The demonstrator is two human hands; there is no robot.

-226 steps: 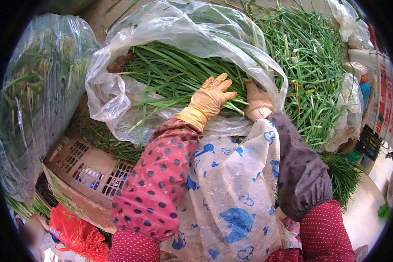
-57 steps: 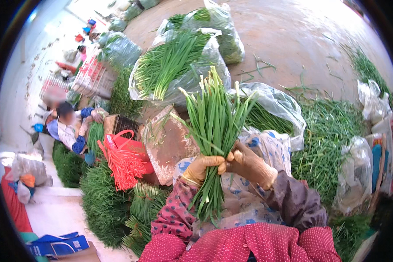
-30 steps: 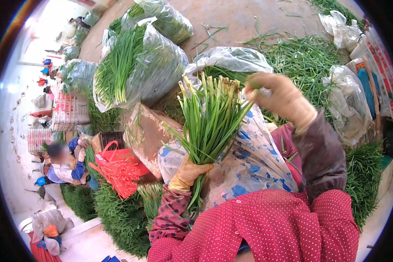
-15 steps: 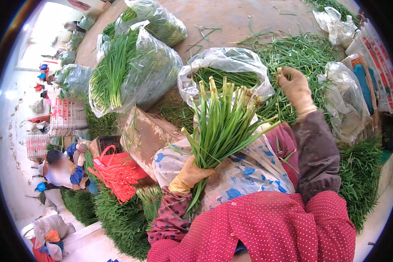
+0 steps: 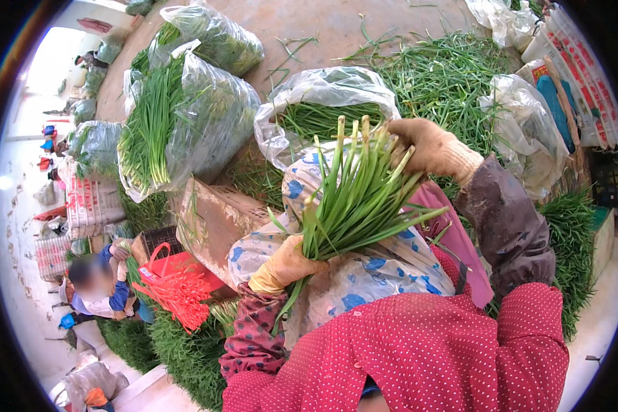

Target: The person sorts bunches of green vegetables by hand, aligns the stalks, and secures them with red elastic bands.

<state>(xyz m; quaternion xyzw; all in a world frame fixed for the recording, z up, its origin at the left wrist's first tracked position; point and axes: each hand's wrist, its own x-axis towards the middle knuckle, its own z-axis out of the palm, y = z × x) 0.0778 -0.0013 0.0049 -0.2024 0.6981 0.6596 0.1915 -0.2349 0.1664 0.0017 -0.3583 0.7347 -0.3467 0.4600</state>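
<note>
The person's hands are working on a gathered bunch of long green stalks with pale cut ends (image 5: 357, 196), apparently partway through tidying.

The left hand in a yellow glove (image 5: 292, 262) is closing firmly around the bunch's lower part, holding it tilted above the lap; the right hand in a tan glove (image 5: 429, 145) is curling its fingers at the upper right cut ends, whether pinching a stalk one cannot tell. Gathering seems done; the ends are standing unevenly and no tie is showing, so evening and binding seem left. More stalks are lying in the open clear plastic bag (image 5: 353, 84) on the far side; dense dark-green leafy bundles (image 5: 185, 360), presumably finished, are standing near left, their ties not discernible.
</note>
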